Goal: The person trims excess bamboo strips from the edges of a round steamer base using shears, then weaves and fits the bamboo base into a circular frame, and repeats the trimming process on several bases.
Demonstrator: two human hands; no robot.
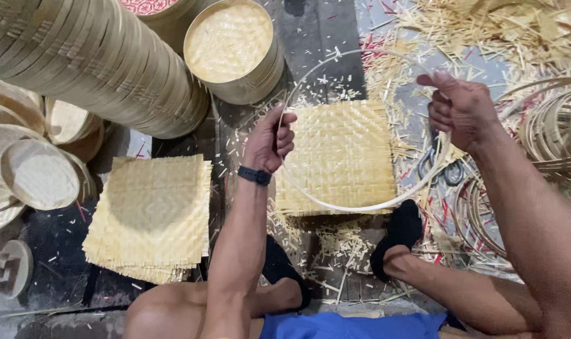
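Dark flooring (323, 37) littered with bamboo splinters is carrying a square woven mat (342, 154), with a stack of similar mats (150, 216) lying to its left and finished round trays (232, 47) standing beyond. Both hands are gripping a thin bamboo hoop (354, 207) above the mat, the left hand (269, 141) closing on its left side and the right hand (461, 110) pinching its right side. Scissors (442, 169) are lying just beside the mat.

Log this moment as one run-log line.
left hand: grips bamboo hoop | right hand: grips hoop | below: square woven mat
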